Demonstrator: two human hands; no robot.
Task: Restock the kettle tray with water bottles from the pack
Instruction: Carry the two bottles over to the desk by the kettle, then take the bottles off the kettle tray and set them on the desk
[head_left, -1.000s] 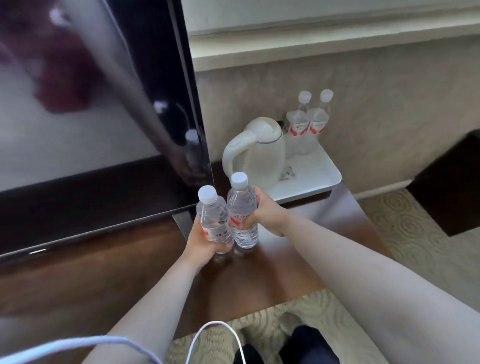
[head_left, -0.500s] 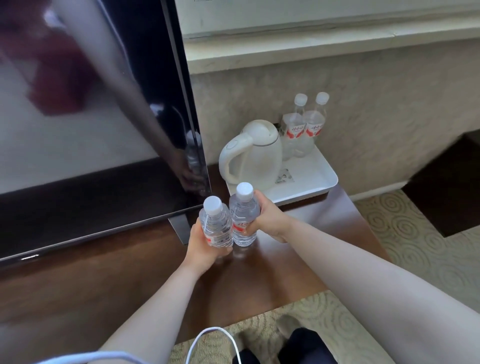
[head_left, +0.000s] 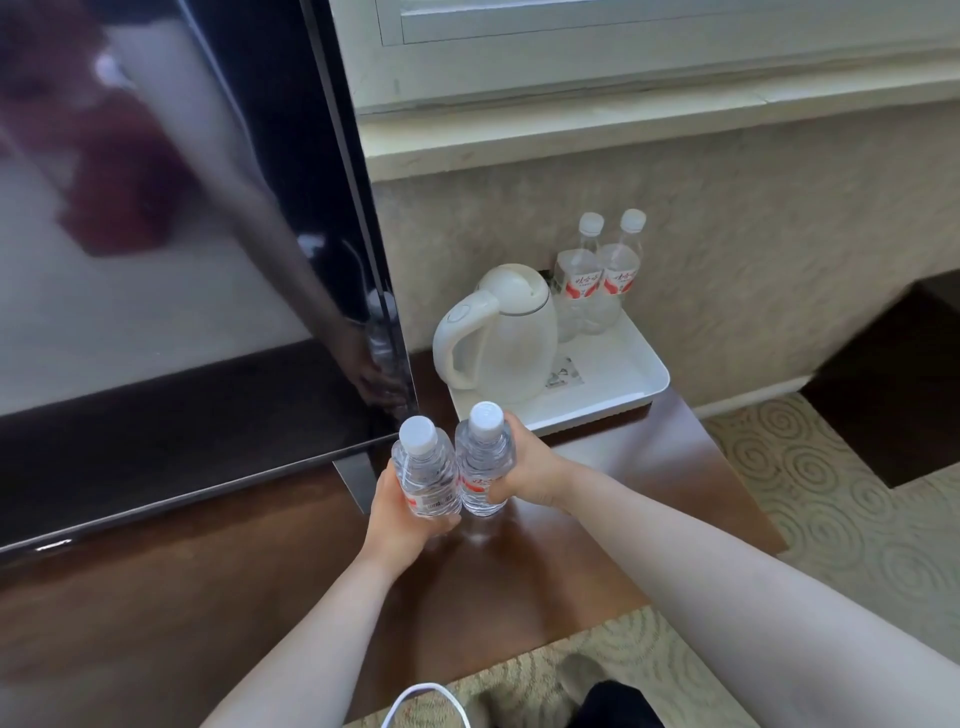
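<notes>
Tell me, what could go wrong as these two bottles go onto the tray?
The kettle fills the tray's near left, so a carried bottle could bump it. The two bottles already standing at the back might be knocked over. The left hand works close beside the glossy TV.

I am counting four water bottles: one in my left hand (head_left: 400, 514), one in my right hand (head_left: 535, 478), and two standing on the tray (head_left: 644, 374). I am seeing one kettle (head_left: 498, 338), one tray, one television (head_left: 182, 208).
</notes>
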